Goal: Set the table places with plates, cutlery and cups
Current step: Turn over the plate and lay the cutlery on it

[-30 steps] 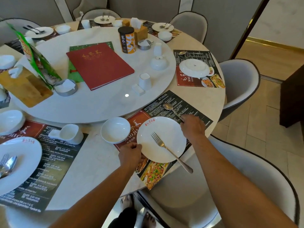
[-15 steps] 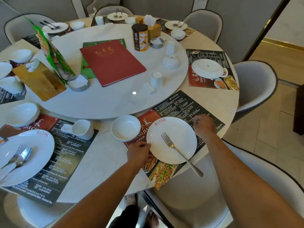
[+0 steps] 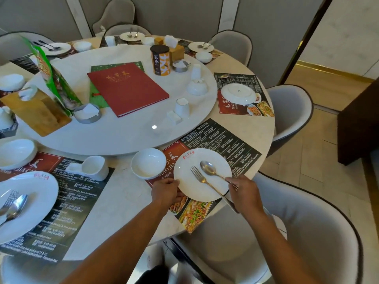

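Presently, left hand (image 3: 167, 191) gripped the plate (image 3: 202, 174) rim on its worktop mat; right hand (image 3: 245, 193) pinched the spoon (image 3: 209, 171), laying it beside the fork (image 3: 200, 178). Next, presumably: release, fetch a cup.

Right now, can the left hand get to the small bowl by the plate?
Probably yes. The left hand holds the plate rim, and the bowl sits just beyond it with nothing between, though it must let go first.
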`<move>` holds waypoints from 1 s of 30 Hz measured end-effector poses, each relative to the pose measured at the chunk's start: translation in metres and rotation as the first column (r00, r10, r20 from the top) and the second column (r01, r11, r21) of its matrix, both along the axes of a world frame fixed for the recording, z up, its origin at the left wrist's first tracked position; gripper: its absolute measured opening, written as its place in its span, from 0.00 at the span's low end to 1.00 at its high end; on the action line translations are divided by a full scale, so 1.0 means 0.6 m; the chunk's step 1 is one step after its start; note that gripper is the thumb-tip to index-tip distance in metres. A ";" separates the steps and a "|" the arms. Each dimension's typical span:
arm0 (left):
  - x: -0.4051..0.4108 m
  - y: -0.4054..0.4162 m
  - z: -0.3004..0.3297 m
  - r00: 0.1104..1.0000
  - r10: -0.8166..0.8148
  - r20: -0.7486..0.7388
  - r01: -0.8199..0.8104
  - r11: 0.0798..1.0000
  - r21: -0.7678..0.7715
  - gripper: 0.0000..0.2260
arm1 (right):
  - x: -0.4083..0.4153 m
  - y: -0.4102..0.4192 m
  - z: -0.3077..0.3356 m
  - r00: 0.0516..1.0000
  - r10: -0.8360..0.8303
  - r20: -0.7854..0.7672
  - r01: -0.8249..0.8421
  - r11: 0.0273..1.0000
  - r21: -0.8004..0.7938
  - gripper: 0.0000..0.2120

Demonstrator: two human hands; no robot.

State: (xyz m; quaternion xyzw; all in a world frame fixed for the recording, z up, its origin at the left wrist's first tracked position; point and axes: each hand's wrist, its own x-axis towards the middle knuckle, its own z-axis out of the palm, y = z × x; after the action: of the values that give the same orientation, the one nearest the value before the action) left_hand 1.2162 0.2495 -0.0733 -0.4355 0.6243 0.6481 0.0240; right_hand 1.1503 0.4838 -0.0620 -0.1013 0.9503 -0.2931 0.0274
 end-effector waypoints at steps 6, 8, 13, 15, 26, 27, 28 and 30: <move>0.003 0.002 0.004 1.000 -0.008 -0.002 0.008 1.000 -0.021 0.02 | 0.016 0.005 0.004 1.000 -0.020 0.004 0.020 1.000 0.013 0.13; 0.003 0.002 0.007 1.000 -0.008 0.000 0.008 1.000 -0.013 0.03 | 0.016 0.003 0.007 1.000 -0.025 0.011 0.025 1.000 0.016 0.12; 0.003 0.004 0.012 1.000 -0.020 0.007 0.021 0.999 -0.033 0.03 | 0.018 -0.004 0.018 1.000 -0.020 0.017 0.019 0.999 0.042 0.11; 0.003 0.008 0.018 0.999 -0.042 0.020 0.043 0.997 -0.069 0.04 | 0.017 -0.005 0.023 0.999 -0.030 0.020 0.029 0.998 0.047 0.13; -0.016 -0.013 0.122 0.951 -0.223 0.213 0.297 0.479 -0.826 0.13 | -0.043 -0.054 0.059 0.997 0.026 -0.072 -0.016 0.990 0.142 0.10; -0.030 -0.022 0.131 0.955 -0.238 0.178 0.272 0.458 -0.846 0.14 | -0.053 -0.069 0.062 0.996 0.049 -0.071 -0.038 0.989 0.143 0.10; -0.045 -0.032 0.136 0.951 -0.271 0.151 0.262 0.442 -0.858 0.15 | -0.062 -0.084 0.067 0.995 0.070 -0.070 -0.060 0.988 0.143 0.11; -0.076 -0.059 0.140 0.921 -0.355 0.161 0.301 0.385 -0.872 0.18 | -0.082 -0.120 0.077 0.991 0.113 -0.077 -0.100 0.984 0.148 0.11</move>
State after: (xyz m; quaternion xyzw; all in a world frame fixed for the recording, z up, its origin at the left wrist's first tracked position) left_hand 1.1706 0.2138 0.0104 -0.2346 0.9417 0.2222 -0.0940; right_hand 1.1011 0.4116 -0.0158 -0.1621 0.9624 -0.2175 0.0099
